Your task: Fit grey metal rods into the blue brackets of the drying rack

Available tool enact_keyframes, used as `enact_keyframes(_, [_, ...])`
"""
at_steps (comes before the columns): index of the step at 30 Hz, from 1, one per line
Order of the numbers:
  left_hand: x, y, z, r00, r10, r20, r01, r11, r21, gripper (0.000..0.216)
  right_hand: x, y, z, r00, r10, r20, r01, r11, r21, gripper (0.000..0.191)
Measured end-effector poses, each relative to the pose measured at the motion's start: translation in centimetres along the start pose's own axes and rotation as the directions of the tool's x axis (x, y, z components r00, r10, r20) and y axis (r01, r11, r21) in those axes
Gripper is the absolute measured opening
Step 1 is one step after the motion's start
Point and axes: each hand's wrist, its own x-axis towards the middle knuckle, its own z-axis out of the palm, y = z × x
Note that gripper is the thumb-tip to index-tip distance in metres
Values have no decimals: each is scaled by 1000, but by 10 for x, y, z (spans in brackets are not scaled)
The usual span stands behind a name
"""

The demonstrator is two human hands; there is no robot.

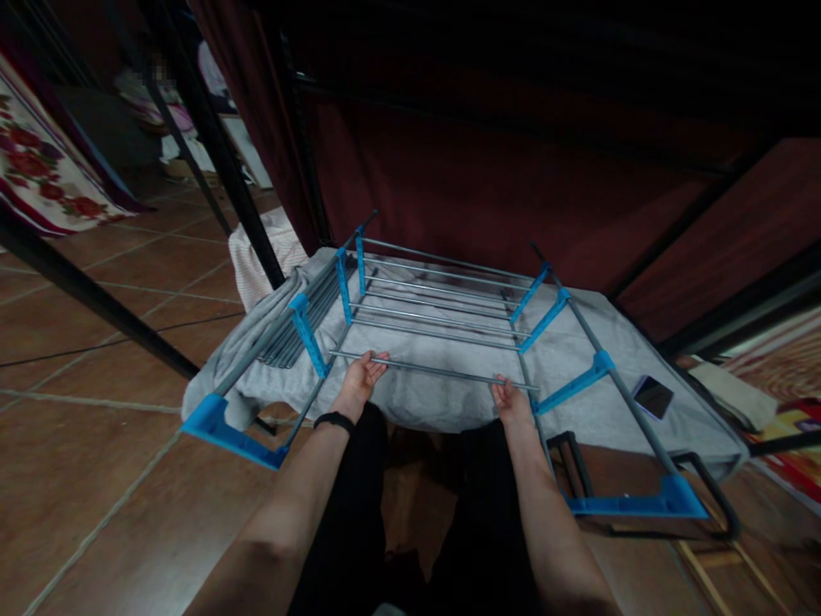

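Observation:
A thin grey metal rod (pixel 436 370) runs crosswise between the two sides of a rack frame with blue plastic brackets (pixel 310 335). My left hand (pixel 364 376) grips the rod near its left end, fingers curled around it. Near its right end, my right hand (pixel 511 398) pinches the same rod. The rod's ends lie close to the left and right blue brackets; whether they are seated in them I cannot tell. Several parallel rods (pixel 436 301) span the frame farther back. More loose grey rods (pixel 301 321) lie bundled at the left side.
The rack rests on a bed with a grey blanket (pixel 410 406). A phone (pixel 652 397) lies at the right. Black metal posts (pixel 221 154) rise at the left, dark red curtains (pixel 481 188) hang behind. A black tubular frame (pixel 724 505) stands at the lower right on the tiled floor.

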Motion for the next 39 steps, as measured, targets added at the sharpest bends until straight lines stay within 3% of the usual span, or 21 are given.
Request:
enact_keyframes(20, [-7,2,0,998,61,5,-61,997,-53,15,-2,2,-7,986,-31,164,21,998,61,14])
enact_keyframes(25, [-6,6,2,998,46,-37,-47,998,-40,9,-5,0,-5,990,-44,133,35,997,65,12])
enact_keyframes(34, [-5,13,4,996,70,-49,-68,997,43,27,-12,-9,12,997,-60,39,54,990,133,17])
enact_keyframes(39, [1,13,3,994,64,-89,-55,994,98,26,-14,-11,15,987,-91,130,70,985,160,20])
